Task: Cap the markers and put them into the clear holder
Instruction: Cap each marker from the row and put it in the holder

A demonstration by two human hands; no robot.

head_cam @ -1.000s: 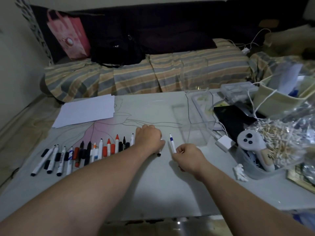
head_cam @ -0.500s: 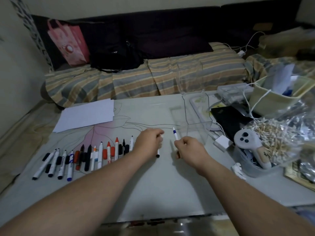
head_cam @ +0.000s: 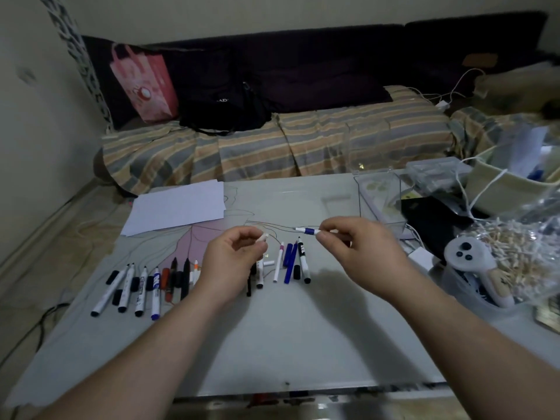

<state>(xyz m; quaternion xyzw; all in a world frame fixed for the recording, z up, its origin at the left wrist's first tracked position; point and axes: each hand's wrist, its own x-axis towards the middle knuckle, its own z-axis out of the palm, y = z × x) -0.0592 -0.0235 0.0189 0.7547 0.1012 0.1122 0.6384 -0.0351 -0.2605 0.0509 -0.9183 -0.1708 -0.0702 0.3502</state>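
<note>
1. Head view: the right hand (head_cam: 360,247) is raised over the pale, smooth surface (head_cam: 272,334) and pinches a slim white marker with a blue band (head_cam: 307,231) between thumb and fingertips, its uncapped tip pointing left.
2. The left hand (head_cam: 233,259) is raised opposite it, fingers curled, pinching a small white cap (head_cam: 264,237); cap and marker tip are apart, with a gap between them.
3. On the surface below and between the hands lie more thin markers (head_cam: 291,262), white, blue and black cylinders lying roughly parallel, with a loose white cap (head_cam: 268,263) beside them.
4. To the left, a longer row of markers (head_cam: 142,286) lies side by side, mostly white barrels with black, blue or red ends; several loose black caps sit among them. The left forearm hides part of this row.
5. The clear holder (head_cam: 380,201) stands upright on the far right part of the surface, a transparent, straight-walled box, just beyond the right hand.
6. White paper sheets (head_cam: 178,207) lie flat at the far left of the surface.
7. Right of the holder the surface is crowded: a black flat device (head_cam: 430,219), a white game controller (head_cam: 468,256) in a clear tub, a crinkled bag of cotton swabs (head_cam: 515,253) and white cables.
8. Behind stands a sofa with a striped cover (head_cam: 272,147), bearing a pink bag (head_cam: 144,83) and a black bag (head_cam: 224,107).
</note>
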